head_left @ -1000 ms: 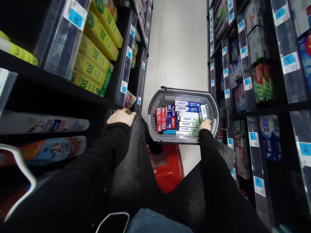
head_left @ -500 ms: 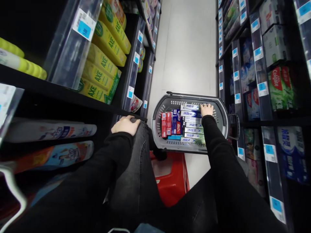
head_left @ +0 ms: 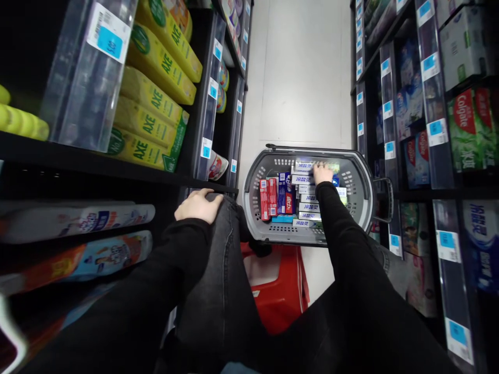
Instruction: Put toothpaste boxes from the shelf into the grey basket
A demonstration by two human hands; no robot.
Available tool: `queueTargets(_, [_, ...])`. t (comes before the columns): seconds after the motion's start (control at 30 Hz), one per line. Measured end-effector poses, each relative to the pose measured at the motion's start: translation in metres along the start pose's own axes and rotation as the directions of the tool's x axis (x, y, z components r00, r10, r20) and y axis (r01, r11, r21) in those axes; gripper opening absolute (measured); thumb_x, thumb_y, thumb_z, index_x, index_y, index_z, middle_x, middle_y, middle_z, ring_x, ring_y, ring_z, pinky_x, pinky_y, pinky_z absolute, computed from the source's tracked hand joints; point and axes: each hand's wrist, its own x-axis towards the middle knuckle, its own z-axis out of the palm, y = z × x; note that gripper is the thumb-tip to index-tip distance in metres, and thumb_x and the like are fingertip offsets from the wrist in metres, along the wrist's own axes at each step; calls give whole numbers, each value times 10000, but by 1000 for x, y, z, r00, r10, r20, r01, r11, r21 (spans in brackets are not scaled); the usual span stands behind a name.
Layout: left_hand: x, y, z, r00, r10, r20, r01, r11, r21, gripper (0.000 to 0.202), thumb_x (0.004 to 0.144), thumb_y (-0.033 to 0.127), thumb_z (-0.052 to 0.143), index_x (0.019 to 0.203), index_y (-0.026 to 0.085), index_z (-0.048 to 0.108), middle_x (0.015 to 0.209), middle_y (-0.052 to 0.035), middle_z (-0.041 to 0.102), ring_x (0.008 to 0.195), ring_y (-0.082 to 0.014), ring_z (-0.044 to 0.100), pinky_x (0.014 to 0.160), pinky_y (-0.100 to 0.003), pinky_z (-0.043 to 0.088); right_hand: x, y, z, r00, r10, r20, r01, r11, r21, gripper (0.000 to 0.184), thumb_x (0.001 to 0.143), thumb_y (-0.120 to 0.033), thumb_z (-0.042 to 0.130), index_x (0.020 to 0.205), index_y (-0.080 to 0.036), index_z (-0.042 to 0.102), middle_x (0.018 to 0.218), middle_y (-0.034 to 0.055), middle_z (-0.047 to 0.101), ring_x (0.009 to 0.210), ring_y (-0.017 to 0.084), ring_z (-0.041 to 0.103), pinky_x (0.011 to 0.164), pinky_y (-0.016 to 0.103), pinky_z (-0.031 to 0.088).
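Note:
A grey shopping basket (head_left: pixel 251 228) stands low in the aisle before me, filled with toothpaste boxes. White boxes (head_left: pixel 309 206) lie stacked in a row in its middle and right part. To their left are red boxes (head_left: pixel 268 199) and a dark blue box (head_left: pixel 285 189), with a light blue box (head_left: pixel 282 219) below. My right hand (head_left: pixel 323 173) reaches in at the far side, fingers curled over a white toothpaste box (head_left: pixel 303 167) in the far row; the thumb is hard to see. My left hand (head_left: pixel 198 205) rests on my left knee, holding nothing, its fingers laid over the denim.
A red plastic stool (head_left: pixel 278 306) stands between my legs, near the basket. Shelves with yellow AXE packs (head_left: pixel 156 114) and bottles (head_left: pixel 97 215) rise close on the left. Colgate boxes (head_left: pixel 465 130) sit on the right shelves. The pale floor (head_left: pixel 300 72) runs ahead between them.
My right hand has shifted slightly left along the far white boxes, and more of them shows right of it. The left hand stays on the knee. The view has shifted a little.

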Motion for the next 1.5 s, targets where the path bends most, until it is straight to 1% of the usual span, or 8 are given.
queueTargets(0.2, [-1, 2, -1, 1000, -1, 3, 1, 1000, 12, 499, 825, 564, 480, 1226, 314, 643, 1346, -75, 561, 1139, -363, 576, 931, -470, 473, 3, -53, -4, 972, -236, -15, 237, 969, 65, 492, 933, -159, 236, 1357, -185, 483, 1402, 152, 493, 1269, 291, 424, 1045, 511, 310])
queueTargets(0.37, [-1, 1, 0, 1000, 0, -7, 0, 1000, 10, 488, 819, 558, 499, 1214, 316, 654, 1327, -84, 576, 1133, -362, 582, 928, -468, 476, 0, -81, 2, 980, -199, 29, 197, 978, 72, 535, 928, -187, 225, 1430, -158, 406, 1552, 124, 282, 1400, 335, 245, 1104, 598, 187])
queueTargets(0.53, [1, 1, 1, 1000, 13, -9, -13, 1000, 10, 497, 819, 558, 493, 1216, 306, 655, 1312, -101, 585, 1133, -364, 584, 928, -466, 475, -12, -65, 8, 991, -76, 109, 71, 996, 49, 599, 925, -347, 317, 1504, -204, 264, 1601, 96, 114, 1448, 370, 91, 1110, 666, 67])
queueTargets(0.83, [0, 3, 0, 1000, 21, -7, -21, 1000, 6, 512, 804, 570, 480, 1209, 310, 655, 1292, -109, 597, 1118, -353, 592, 917, -449, 478, -25, -55, 0, 994, 4, 109, -14, 996, 92, 612, 927, -426, 355, 1510, -317, 204, 1611, 70, 67, 1448, 357, 108, 1100, 664, 117])
queueTargets(0.93, [-2, 4, -1, 1000, 24, -5, -24, 1000, 6, 519, 801, 570, 484, 1209, 299, 657, 1283, -120, 602, 1117, -357, 591, 918, -453, 475, -24, -43, -3, 982, 159, 101, -169, 980, 104, 628, 934, -427, 317, 1520, -245, 184, 1592, 162, 115, 1410, 406, 203, 1043, 719, 173])
queueTargets(1.07, [-3, 4, -2, 1000, 26, -4, -26, 1000, 14, 513, 804, 569, 480, 1208, 304, 655, 1286, -111, 599, 1107, -352, 596, 914, -446, 479, -19, -4, -3, 934, 334, 125, -348, 930, 115, 585, 936, -256, 208, 1484, -59, 259, 1474, 325, 296, 1316, 407, 377, 984, 699, 293])
queueTargets(1.23, [0, 4, -1, 1000, 15, 9, -15, 999, 32, 512, 813, 570, 465, 1222, 318, 643, 1309, -90, 584, 1116, -346, 592, 917, -440, 478, -14, 25, 6, 961, 249, 124, -267, 951, 157, 610, 876, -112, 234, 1482, -44, 267, 1483, 281, 324, 1366, 364, 329, 996, 568, 388])
queueTargets(1.5, [3, 4, 3, 1000, 20, -1, -20, 999, 41, 512, 819, 575, 465, 1227, 320, 642, 1333, -76, 569, 1115, -344, 590, 925, -448, 476, -13, -8, 23, 975, 205, 80, -217, 956, 196, 679, 842, -93, 255, 1504, -9, 132, 1552, 242, 190, 1442, 359, 148, 1036, 508, 386])
